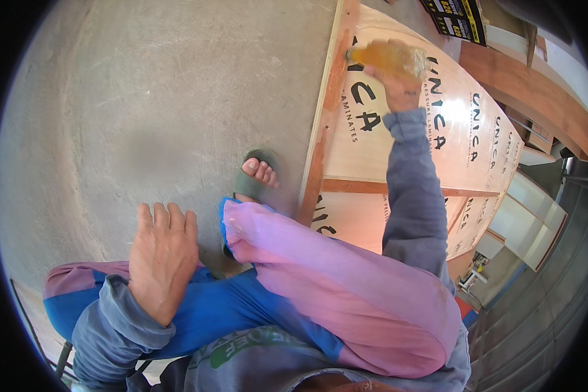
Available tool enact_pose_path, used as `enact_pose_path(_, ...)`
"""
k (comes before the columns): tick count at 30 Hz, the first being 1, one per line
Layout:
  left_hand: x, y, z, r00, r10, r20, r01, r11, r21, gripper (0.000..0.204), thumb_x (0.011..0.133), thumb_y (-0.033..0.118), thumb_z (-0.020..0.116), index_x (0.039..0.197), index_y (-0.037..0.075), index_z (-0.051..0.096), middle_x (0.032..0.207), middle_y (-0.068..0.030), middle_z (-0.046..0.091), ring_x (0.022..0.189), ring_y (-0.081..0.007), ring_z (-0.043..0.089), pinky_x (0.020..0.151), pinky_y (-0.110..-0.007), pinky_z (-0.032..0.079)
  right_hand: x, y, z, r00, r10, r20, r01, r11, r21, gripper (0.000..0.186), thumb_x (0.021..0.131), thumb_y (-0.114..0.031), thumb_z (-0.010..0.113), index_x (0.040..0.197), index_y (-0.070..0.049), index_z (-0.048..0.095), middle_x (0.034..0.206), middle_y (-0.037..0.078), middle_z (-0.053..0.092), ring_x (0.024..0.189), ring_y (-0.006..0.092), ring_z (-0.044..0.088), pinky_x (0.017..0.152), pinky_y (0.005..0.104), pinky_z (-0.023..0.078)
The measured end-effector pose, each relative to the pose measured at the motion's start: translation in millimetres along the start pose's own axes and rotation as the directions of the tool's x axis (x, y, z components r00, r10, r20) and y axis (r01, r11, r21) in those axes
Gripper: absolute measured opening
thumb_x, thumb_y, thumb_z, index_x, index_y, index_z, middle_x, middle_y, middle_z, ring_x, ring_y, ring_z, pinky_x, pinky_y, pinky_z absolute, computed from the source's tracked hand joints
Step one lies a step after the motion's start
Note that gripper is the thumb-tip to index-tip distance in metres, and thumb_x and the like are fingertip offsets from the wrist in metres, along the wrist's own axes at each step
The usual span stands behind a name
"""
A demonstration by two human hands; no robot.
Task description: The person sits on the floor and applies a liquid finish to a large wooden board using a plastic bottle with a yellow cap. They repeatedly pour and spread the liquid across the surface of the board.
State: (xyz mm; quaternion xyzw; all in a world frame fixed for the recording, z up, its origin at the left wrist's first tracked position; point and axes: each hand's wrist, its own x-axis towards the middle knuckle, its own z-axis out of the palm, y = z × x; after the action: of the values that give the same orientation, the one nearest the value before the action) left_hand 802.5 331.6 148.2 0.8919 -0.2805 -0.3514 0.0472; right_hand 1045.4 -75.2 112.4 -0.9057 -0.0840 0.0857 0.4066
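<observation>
My right hand is wrapped around a clear bottle with amber liquid in it. The bottle lies nearly level, its narrow end pointing left over a wooden strip. That strip edges a large panel covered in printed sheet, and the bottle is above the panel's far left corner; whether its tip touches the wood I cannot tell. My left hand holds nothing. It lies palm down by my left knee, fingers stretched out.
A second wooden strip crosses the panel. My sandalled foot rests on the grey concrete floor beside the frame. A curved brown board and a dark box are at the far right, with pale cabinet pieces nearer.
</observation>
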Motion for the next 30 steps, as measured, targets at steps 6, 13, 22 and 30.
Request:
enact_pose_path(6, -3, 0, 5, 1.000, 0.014, 0.025, -0.015, 1.000, 0.026, 0.033, 0.093, 0.015, 0.058, 0.122, 0.001, 0.064, 0.112, -0.0157, 0.064, 0.114, -0.0314, 0.060, 0.108, -0.047, 0.042, -9, 0, 19, 0.990, -0.129, -0.059, 0.137, 0.977, 0.160, 0.059, 0.077, -0.001, 0.088, 0.129, 0.000, 0.059, 0.123, 0.007, 0.071, 0.110, 0.0189, 0.069, 0.096, 0.0308, 0.057)
enact_pose_path(13, 0, -2, 2, 0.998, 0.050, 0.034, -0.049, 0.999, -0.008, 0.036, 0.093, 0.014, 0.056, 0.126, 0.002, 0.064, 0.118, -0.0162, 0.065, 0.117, -0.0319, 0.060, 0.108, -0.046, 0.042, -40, -1, 7, 0.999, 0.003, 0.044, -0.010, 0.986, 0.166, 0.067, 0.078, 0.002, 0.087, 0.135, -0.001, 0.053, 0.127, 0.011, 0.069, 0.112, 0.0197, 0.069, 0.097, 0.0337, 0.058)
enact_pose_path(22, -3, 0, 2, 0.997, 0.063, 0.034, -0.064, 0.998, 0.017, 0.030, 0.092, 0.015, 0.058, 0.118, 0.003, 0.064, 0.110, -0.0141, 0.064, 0.111, -0.0301, 0.060, 0.106, -0.046, 0.043, -118, 2, 41, 0.996, -0.051, -0.073, 0.065, 0.975, 0.212, 0.072, 0.077, 0.003, 0.087, 0.137, -0.003, 0.048, 0.132, 0.012, 0.064, 0.121, 0.0222, 0.063, 0.100, 0.0353, 0.058)
enact_pose_path(30, 2, -7, 5, 0.997, 0.077, -0.011, -0.076, 0.996, 0.055, 0.028, 0.091, 0.014, 0.059, 0.116, 0.002, 0.064, 0.109, -0.0141, 0.064, 0.110, -0.0299, 0.060, 0.105, -0.045, 0.044, -70, -3, 31, 0.997, -0.073, -0.014, 0.073, 0.993, 0.097, 0.077, 0.077, 0.002, 0.088, 0.140, -0.006, 0.044, 0.138, 0.016, 0.061, 0.129, 0.0275, 0.059, 0.106, 0.0402, 0.054)
